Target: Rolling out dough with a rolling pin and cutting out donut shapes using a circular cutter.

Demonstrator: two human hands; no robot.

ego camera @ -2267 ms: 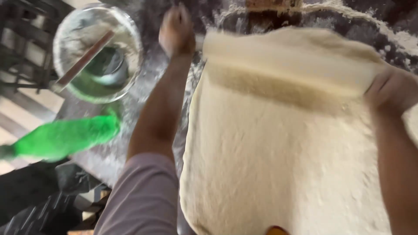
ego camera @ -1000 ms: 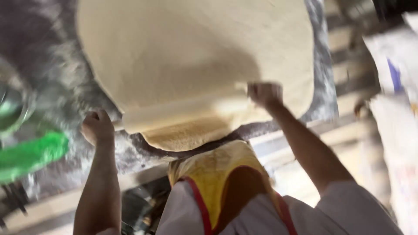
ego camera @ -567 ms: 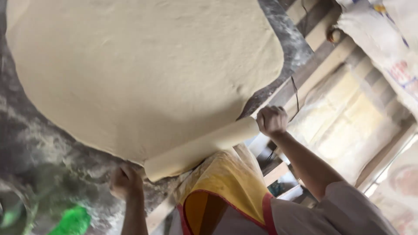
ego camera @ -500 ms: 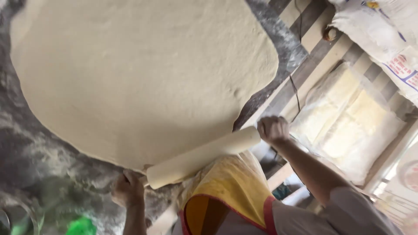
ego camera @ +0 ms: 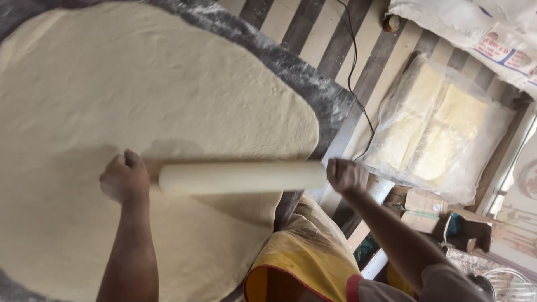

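A very large, thin sheet of pale dough (ego camera: pixel 112 100) covers most of a dark, flour-dusted table (ego camera: pixel 313 84). A long cream rolling pin (ego camera: pixel 240 177) lies level above the sheet's near right edge. My left hand (ego camera: pixel 124 178) is closed around the pin's left end, over the dough. My right hand (ego camera: pixel 345 175) is closed around its right end, just past the table's edge. My yellow apron with red trim (ego camera: pixel 302 257) is below the pin.
A clear plastic bag of pale yellow blocks (ego camera: pixel 436 128) lies on slatted wooden boards (ego camera: pixel 313 22) at the right. A black cable (ego camera: pixel 352 72) runs down the boards. White sacks (ego camera: pixel 475 28) sit at the top right, small cardboard boxes (ego camera: pixel 425 210) below the bag.
The view has swung around the table. The pin, earlier at the dough's rim with the edge lapped over it, now sits bare above the sheet, held at both ends.
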